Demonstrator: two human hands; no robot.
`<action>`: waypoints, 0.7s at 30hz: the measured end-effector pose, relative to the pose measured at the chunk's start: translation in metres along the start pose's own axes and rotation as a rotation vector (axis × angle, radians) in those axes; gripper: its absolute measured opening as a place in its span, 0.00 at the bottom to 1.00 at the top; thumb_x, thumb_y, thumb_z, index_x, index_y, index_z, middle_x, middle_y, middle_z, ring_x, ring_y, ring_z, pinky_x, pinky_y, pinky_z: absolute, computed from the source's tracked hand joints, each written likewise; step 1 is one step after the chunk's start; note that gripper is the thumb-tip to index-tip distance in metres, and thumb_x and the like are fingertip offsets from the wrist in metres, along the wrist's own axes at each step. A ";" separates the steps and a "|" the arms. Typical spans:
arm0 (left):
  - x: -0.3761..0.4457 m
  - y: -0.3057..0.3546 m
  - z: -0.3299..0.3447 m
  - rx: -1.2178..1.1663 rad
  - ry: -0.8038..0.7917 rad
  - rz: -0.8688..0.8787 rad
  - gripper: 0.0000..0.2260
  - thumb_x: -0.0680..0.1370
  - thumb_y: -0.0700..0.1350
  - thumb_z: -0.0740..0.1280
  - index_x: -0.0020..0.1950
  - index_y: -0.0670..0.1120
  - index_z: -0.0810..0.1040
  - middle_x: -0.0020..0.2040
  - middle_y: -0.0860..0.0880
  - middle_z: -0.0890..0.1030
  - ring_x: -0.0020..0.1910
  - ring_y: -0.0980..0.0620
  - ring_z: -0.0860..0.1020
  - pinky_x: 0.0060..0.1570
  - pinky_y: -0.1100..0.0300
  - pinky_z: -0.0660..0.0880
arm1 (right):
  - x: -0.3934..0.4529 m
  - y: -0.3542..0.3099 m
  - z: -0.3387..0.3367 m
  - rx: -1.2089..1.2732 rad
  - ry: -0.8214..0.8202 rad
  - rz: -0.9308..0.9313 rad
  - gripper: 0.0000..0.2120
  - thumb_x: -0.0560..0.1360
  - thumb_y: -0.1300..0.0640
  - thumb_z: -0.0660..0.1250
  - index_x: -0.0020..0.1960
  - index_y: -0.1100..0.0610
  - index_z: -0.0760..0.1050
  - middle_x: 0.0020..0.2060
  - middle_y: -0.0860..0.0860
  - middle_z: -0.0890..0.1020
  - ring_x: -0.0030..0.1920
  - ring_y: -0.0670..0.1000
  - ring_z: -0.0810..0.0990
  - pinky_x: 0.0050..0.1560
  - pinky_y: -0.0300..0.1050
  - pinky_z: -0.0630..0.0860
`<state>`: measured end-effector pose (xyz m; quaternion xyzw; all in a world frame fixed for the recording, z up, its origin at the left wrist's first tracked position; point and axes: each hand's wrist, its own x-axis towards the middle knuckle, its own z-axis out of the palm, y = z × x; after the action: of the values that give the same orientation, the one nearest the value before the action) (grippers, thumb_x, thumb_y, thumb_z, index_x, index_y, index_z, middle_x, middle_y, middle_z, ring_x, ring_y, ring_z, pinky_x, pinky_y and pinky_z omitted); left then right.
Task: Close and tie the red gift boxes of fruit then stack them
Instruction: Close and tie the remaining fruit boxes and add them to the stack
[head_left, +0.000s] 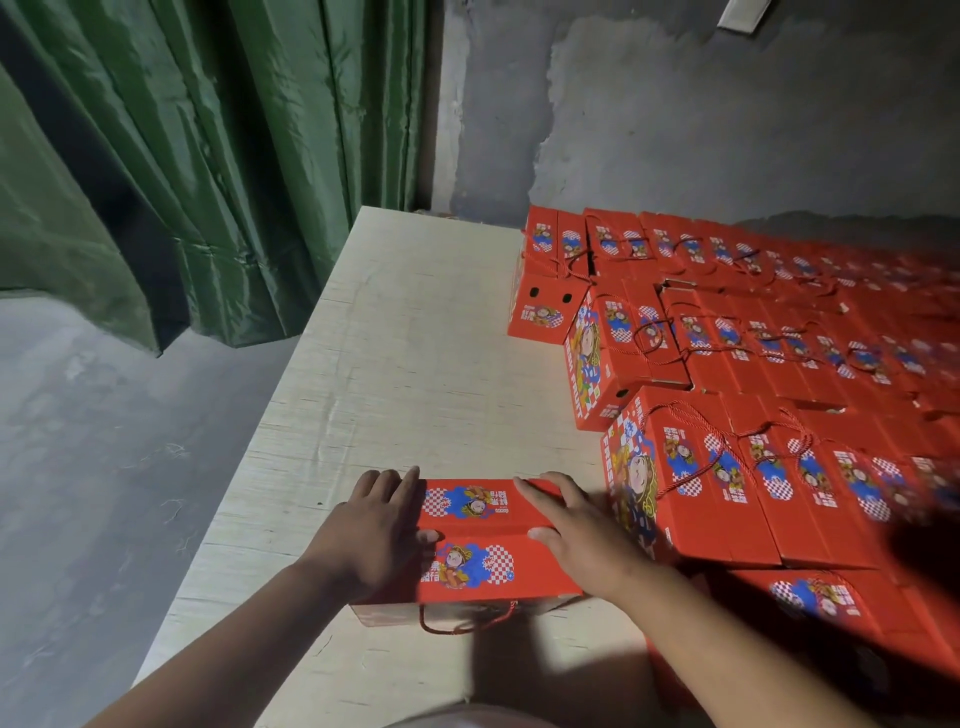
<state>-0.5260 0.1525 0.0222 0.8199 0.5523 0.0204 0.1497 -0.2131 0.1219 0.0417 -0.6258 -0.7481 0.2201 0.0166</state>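
A red gift box (480, 540) with cartoon prints lies on the pale wooden table (395, 364), its two top flaps folded down and meeting along the middle. My left hand (376, 525) presses flat on the box's left end with straight fingers. My right hand (576, 525) lies flat on the right end, thumb on the seam. A red cord handle (467, 621) hangs loose from the box's near side.
Rows of closed red gift boxes (753, 338) with tied cords fill the right side, stacked to the table's level. A green curtain (182, 156) hangs at the left, a grey wall behind. Concrete floor (78, 467) lies left of the table.
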 end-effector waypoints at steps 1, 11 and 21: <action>0.000 0.001 0.000 0.003 -0.001 -0.002 0.42 0.76 0.75 0.49 0.82 0.50 0.54 0.69 0.53 0.69 0.70 0.50 0.63 0.52 0.52 0.78 | 0.000 0.000 0.001 -0.006 0.000 0.004 0.30 0.84 0.44 0.60 0.81 0.33 0.49 0.79 0.43 0.53 0.72 0.51 0.65 0.69 0.43 0.69; -0.004 0.012 0.001 0.073 0.022 -0.064 0.43 0.75 0.74 0.47 0.83 0.47 0.53 0.69 0.50 0.70 0.70 0.48 0.65 0.55 0.49 0.76 | 0.001 0.000 0.008 -0.059 0.025 0.019 0.31 0.84 0.44 0.59 0.80 0.33 0.45 0.78 0.45 0.53 0.69 0.54 0.67 0.64 0.47 0.74; -0.001 0.031 0.001 0.123 0.019 -0.192 0.49 0.71 0.80 0.44 0.81 0.46 0.54 0.69 0.48 0.70 0.70 0.46 0.65 0.55 0.46 0.75 | -0.002 -0.002 0.017 -0.023 0.044 0.004 0.31 0.84 0.39 0.56 0.80 0.33 0.43 0.79 0.44 0.48 0.77 0.54 0.62 0.68 0.49 0.72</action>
<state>-0.4981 0.1405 0.0300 0.7706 0.6299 -0.0202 0.0951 -0.2199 0.1142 0.0274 -0.6322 -0.7487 0.1977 0.0251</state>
